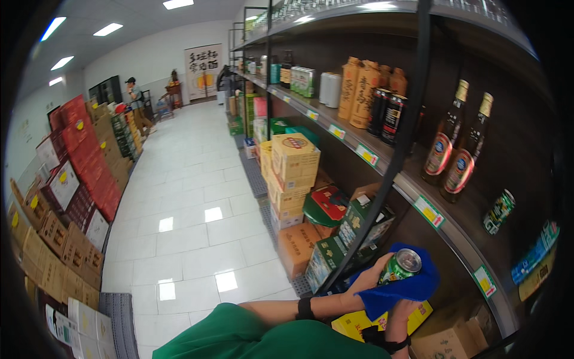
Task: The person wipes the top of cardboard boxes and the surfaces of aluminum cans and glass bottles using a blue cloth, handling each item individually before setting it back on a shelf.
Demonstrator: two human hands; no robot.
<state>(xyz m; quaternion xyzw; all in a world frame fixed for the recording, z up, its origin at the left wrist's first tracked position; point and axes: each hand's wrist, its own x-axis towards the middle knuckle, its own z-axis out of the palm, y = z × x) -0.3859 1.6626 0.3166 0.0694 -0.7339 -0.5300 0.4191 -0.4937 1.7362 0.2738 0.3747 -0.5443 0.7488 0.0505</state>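
Observation:
My left hand [370, 277] is closed around a green drink can [400, 265], whose silver top faces up. A blue cloth [399, 294] wraps round the can's far side and hangs below it. Under the cloth, my right hand [406, 309] holds the fabric, its fingers mostly hidden. Both hands are in front of the shelf edge, above yellow boxes [354, 324]. On the shelf just beyond stand two brown glass beer bottles [459, 172] with gold foil necks and another green can [499, 212].
A black metal shelf post [394, 157] rises beside my hands. Stacked cartons [293, 157] line the shelf's foot, and more cartons [63, 242] stand along the left wall. A person [134, 101] is far down the tiled aisle [188, 202]. Paper-wrapped bottles [364, 96] and black cans [393, 117] stand on the shelf.

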